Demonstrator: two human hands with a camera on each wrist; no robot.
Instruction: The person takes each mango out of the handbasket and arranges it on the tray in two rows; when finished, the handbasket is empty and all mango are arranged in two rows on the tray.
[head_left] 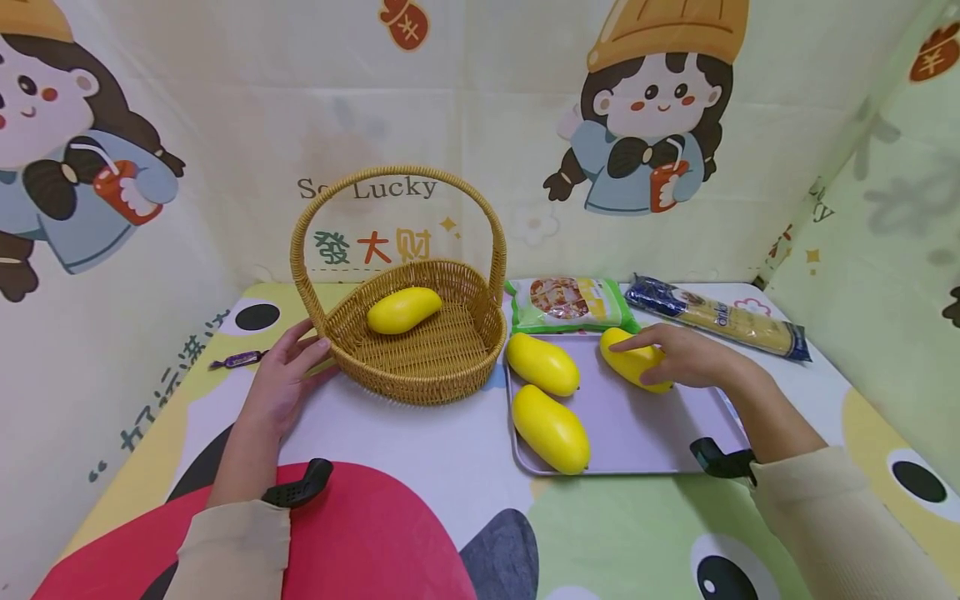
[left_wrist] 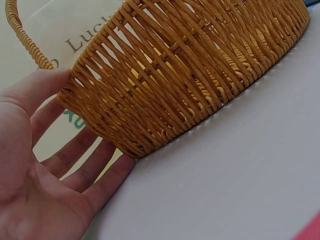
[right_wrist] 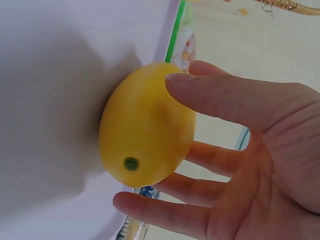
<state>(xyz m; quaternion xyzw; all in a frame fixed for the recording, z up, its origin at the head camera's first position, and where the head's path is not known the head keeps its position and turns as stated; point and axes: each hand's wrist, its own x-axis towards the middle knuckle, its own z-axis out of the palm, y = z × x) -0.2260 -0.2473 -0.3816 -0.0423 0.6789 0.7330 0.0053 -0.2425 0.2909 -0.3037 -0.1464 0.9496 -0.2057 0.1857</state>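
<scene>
The left hand (head_left: pixel 279 385) rests at the left end of the wicker basket (head_left: pixel 420 390), its thumb up at the rim and its fingers spread along the outer wall; this grip is loose, touching rather than clenched. The basket stands on the desk (head_left: pixel 390 442) with its handle arching upright, and one yellow mango (head_left: pixel 405 311) lies inside, toward the back.

The right hand (head_left: pixel 696 357) reaches over the pale purple tray (head_left: pixel 645 437), thumb on one side and fingers on the other of a second mango (head_left: pixel 630 365). Its fingers are fairly straight and apart — the grip is not closed around the fruit, and whether every fingertip touches it I cannot tell. Two further mangoes, the rear one (head_left: pixel 543 364) and the front one (head_left: pixel 551 429), lie near each other at the tray's left side.

Behind the tray, a green-edged food packet (head_left: pixel 573 304) lies just beside its back edge; a long pasta bag (head_left: pixel 720 317) slants to the right of that packet. A purple-wrapped candy (head_left: pixel 238 360) lies left of the basket, near the left hand.
</scene>
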